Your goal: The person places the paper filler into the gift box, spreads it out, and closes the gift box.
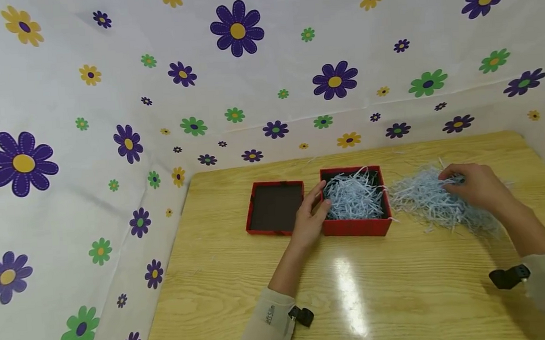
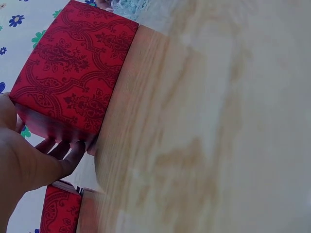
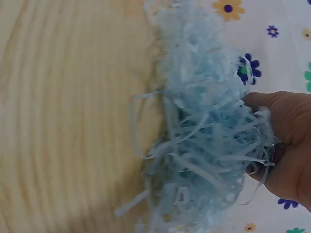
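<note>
An open red patterned box [image 1: 355, 228] stands on the table, filled with pale blue shredded paper [image 1: 354, 196]. My left hand [image 1: 308, 222] holds its left side, thumb at the rim; in the left wrist view the fingers of that hand [image 2: 29, 155] curl against the wall of the box [image 2: 77, 63]. To the right lies a loose heap of the same shredded paper [image 1: 424, 197]. My right hand [image 1: 482, 188] grips strands at the heap's right part. In the right wrist view, paper strands [image 3: 209, 141] hide most of the right hand's fingertips.
Left of the box, a red lid [image 1: 274, 206] lies with its black inside facing up. The wooden table [image 1: 243, 296] has a few stray paper strands near the back. A white flower-print cloth [image 1: 275, 60] hangs behind and at both sides.
</note>
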### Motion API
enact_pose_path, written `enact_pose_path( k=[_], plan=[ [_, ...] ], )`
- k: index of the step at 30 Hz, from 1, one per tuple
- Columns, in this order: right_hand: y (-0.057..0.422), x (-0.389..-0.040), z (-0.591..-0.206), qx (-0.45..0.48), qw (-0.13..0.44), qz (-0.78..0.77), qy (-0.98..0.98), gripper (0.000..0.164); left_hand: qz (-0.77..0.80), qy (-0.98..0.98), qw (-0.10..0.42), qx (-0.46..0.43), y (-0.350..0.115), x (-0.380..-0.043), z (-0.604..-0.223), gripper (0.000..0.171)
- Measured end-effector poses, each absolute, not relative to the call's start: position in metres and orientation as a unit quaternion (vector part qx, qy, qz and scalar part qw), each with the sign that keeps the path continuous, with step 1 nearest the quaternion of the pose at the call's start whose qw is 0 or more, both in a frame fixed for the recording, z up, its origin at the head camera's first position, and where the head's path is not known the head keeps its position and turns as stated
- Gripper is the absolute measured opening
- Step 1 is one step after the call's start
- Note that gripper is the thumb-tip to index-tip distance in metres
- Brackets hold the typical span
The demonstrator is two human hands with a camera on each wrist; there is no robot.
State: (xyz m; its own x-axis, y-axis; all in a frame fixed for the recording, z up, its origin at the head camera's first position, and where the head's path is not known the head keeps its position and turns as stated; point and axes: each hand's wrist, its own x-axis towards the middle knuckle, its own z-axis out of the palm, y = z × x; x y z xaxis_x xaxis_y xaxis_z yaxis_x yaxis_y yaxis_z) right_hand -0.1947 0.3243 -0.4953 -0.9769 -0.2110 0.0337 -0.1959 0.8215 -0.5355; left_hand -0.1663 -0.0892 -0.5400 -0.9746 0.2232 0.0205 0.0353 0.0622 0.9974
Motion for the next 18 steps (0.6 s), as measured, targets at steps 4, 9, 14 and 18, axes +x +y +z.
enact_pose_path(
  k=[4, 9, 14, 18],
  plan=[
    [0.325, -0.193, -0.477, -0.074, -0.027, -0.294, 0.953, 0.019, 0.678, 0.726, 0.064, 0.091, -0.089, -0.167, -0.54, 0.054],
    [0.324, -0.185, -0.433, -0.023, -0.087, -0.306, 0.948, 0.021, 0.676, 0.728, 0.062, 0.093, -0.089, -0.167, -0.541, 0.052],
    [0.322, -0.179, -0.392, 0.004, -0.144, -0.325, 0.935, 0.02, 0.677, 0.727, 0.058, 0.099, -0.089, -0.169, -0.54, 0.054],
    [0.322, -0.177, -0.374, 0.02, -0.169, -0.376, 0.911, 0.015, 0.676, 0.728, 0.055, 0.096, -0.088, -0.168, -0.54, 0.054]
  ],
)
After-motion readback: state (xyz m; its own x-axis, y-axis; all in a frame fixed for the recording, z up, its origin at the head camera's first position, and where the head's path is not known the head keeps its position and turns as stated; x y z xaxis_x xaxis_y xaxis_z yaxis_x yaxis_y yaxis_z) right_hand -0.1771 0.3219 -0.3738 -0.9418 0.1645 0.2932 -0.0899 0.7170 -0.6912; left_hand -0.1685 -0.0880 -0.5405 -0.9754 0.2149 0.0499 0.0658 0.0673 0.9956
